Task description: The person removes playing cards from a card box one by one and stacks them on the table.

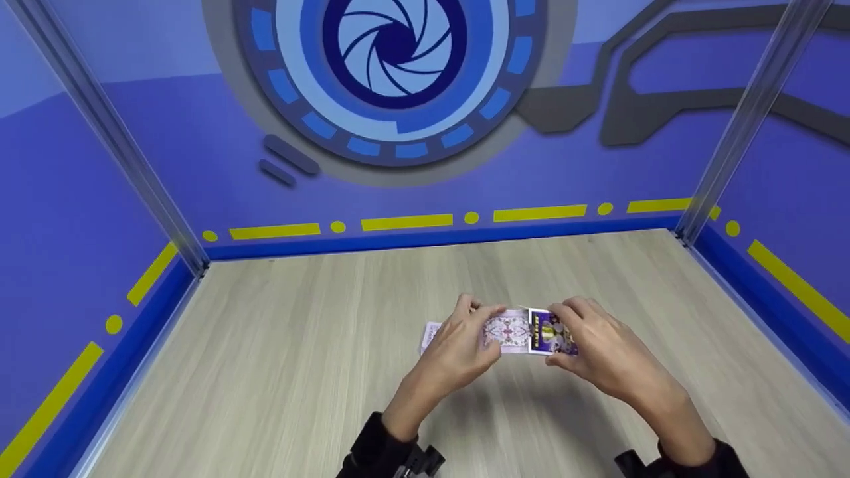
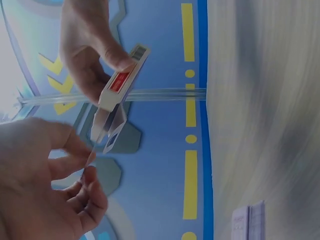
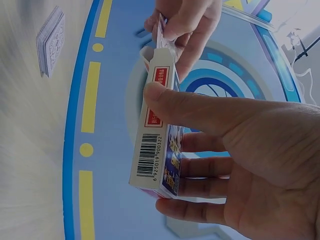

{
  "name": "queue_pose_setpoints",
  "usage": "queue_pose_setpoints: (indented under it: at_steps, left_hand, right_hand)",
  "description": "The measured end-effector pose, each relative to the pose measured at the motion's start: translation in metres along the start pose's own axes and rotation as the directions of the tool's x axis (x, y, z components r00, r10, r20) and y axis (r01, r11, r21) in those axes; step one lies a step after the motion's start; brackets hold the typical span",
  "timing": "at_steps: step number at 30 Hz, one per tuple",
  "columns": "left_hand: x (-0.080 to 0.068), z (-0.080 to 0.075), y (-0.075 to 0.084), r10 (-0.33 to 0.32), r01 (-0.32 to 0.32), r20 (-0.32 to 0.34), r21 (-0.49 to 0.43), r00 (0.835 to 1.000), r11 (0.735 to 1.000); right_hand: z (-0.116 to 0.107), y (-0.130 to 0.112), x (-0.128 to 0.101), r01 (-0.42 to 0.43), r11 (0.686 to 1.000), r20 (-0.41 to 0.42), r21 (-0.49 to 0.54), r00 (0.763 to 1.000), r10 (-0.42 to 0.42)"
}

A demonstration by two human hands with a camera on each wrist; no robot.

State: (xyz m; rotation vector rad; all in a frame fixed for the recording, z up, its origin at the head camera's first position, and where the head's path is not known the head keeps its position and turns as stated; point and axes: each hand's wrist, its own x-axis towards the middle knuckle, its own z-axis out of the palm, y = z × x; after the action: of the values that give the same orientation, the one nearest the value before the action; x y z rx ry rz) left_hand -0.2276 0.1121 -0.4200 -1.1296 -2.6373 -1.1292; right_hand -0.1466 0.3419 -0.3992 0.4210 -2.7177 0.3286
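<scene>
My right hand grips a small playing-card box, thumb on one narrow side and fingers along the other. A barcode and a red label mark the box's white side in the right wrist view, and its end flap stands open. In my left hand, thumb and fingertips pinch a pink-patterned playing card by its edges. The card's far end is at the box's open end, with part of it hidden there. Both are held up above the table.
A stack of pink-backed playing cards lies on the wood-grain table, partly behind my left hand in the head view. Blue printed panels stand around the table, joined by clear corner posts.
</scene>
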Motion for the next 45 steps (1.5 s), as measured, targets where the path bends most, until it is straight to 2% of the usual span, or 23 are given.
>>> queue_pose_setpoints:
  at_steps: [4,8,10,13,18,25,29,37,45]
  left_hand:
    - [-0.002,-0.003,-0.002,0.053,-0.057,0.04,0.116,0.998,0.992]
    - [-0.001,-0.002,-0.002,0.115,-0.12,0.034,0.275,0.993,0.954]
    - [-0.001,-0.003,-0.002,0.133,-0.14,0.043,0.322,0.99,0.936]
    - [0.0,-0.007,-0.004,0.155,-0.165,0.056,0.346,0.986,0.924]
    - [0.001,-0.017,-0.011,0.179,-0.183,0.042,0.339,0.983,0.923]
    - [0.002,-0.031,-0.025,0.152,-0.151,0.018,0.258,0.988,0.954]
    - [0.004,-0.036,-0.035,0.143,-0.14,0.002,0.228,0.99,0.964]
    - [0.008,-0.034,-0.059,0.051,-0.057,0.035,0.192,0.998,0.98]
    - [0.01,-0.025,-0.083,-0.038,0.025,0.069,0.181,0.997,0.983]
  right_hand:
    - [0.001,-0.002,0.0,-0.01,1.0,0.013,0.0,1.0,0.011]
    - [0.001,-0.004,-0.001,-0.024,1.0,0.026,-0.001,0.999,0.024]
    - [0.0,-0.005,-0.001,-0.026,1.0,0.028,0.002,0.999,0.025]
    - [0.0,-0.003,-0.001,-0.018,1.0,0.023,-0.003,1.0,0.018]
    - [-0.002,0.001,-0.002,-0.031,0.999,0.017,-0.01,0.999,0.031]
    - [-0.007,0.007,-0.005,-0.073,0.997,0.019,-0.001,0.997,0.073]
    - [-0.009,0.01,-0.006,-0.09,0.996,0.026,-0.005,0.996,0.09]
    - [-0.011,0.017,-0.009,-0.124,0.992,0.046,-0.013,0.991,0.124]
    - [-0.01,0.018,-0.007,-0.128,0.992,0.053,-0.016,0.99,0.129]
